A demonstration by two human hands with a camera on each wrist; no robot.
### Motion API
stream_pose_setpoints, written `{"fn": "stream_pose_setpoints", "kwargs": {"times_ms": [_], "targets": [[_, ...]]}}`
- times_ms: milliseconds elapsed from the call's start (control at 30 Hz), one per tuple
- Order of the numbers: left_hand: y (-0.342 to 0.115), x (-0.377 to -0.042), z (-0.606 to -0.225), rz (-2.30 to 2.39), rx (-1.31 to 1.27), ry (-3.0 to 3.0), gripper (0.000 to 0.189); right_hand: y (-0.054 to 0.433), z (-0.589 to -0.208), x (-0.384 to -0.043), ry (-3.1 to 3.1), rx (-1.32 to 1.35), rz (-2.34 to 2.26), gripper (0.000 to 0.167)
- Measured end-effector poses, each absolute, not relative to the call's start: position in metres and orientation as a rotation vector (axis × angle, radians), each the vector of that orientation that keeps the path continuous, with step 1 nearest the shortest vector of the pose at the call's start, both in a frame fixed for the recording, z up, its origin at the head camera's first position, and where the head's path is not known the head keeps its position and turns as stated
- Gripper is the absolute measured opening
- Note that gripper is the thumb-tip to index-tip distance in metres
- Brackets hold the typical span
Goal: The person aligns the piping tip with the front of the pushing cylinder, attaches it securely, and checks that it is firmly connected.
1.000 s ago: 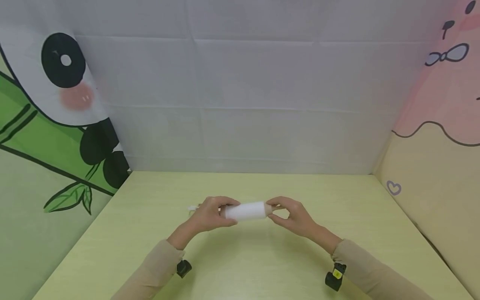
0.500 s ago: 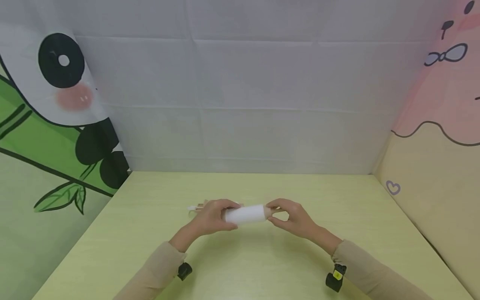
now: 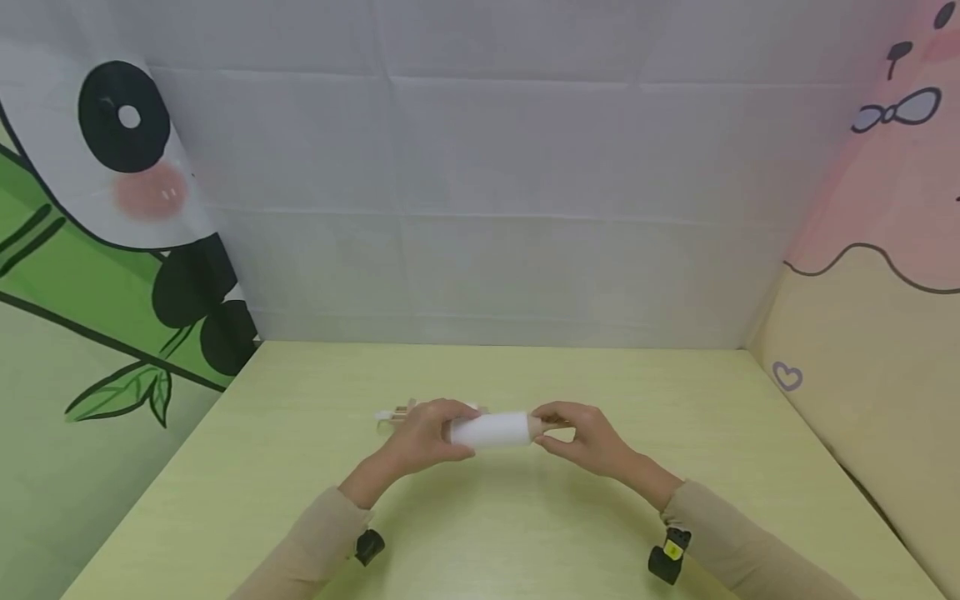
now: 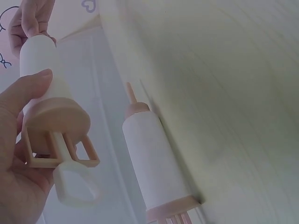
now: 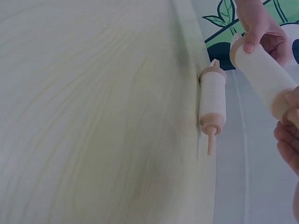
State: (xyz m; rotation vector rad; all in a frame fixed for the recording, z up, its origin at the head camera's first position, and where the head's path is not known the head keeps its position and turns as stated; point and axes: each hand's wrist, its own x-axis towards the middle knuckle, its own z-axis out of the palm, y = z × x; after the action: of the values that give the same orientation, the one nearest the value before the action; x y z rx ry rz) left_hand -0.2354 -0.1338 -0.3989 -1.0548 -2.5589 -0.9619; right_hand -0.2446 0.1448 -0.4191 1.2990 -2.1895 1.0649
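Both hands hold a syringe-like dispenser (image 3: 491, 429) level above the table; it has a white barrel, tan ends and a thin nozzle. My left hand (image 3: 420, 442) grips its rear part, the thumb lying along the barrel (image 4: 51, 86). Behind that hand, a tan frame (image 4: 44, 163) and a white pull ring (image 4: 77, 184) stick out. The fingers of my right hand (image 3: 592, 437) pinch the tan nozzle end, largely covering it in the right wrist view. A second dispenser of the same kind (image 5: 212, 95) lies on the table, partly hidden behind my left hand in the head view.
The pale yellow table (image 3: 525, 533) ends at a grey-white cloth wall (image 3: 487, 208) at the back. Panels with cartoon drawings stand at the left (image 3: 75, 467) and right (image 3: 862, 350). A small black camera is strapped to each wrist.
Both hands and the held dispenser have sunk slightly. More of the second dispenser shows behind my left hand. The grips look the same.
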Motion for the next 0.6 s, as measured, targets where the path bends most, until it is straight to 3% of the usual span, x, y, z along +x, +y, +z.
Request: {"fn": "stream_pose_setpoints", "kwargs": {"times_ms": [600], "targets": [[-0.131,-0.227,-0.391,-0.748,-1.121,-2.453,0.042,0.142,-0.383,-0.221,-2.248,1.256,1.404,0.023]]}}
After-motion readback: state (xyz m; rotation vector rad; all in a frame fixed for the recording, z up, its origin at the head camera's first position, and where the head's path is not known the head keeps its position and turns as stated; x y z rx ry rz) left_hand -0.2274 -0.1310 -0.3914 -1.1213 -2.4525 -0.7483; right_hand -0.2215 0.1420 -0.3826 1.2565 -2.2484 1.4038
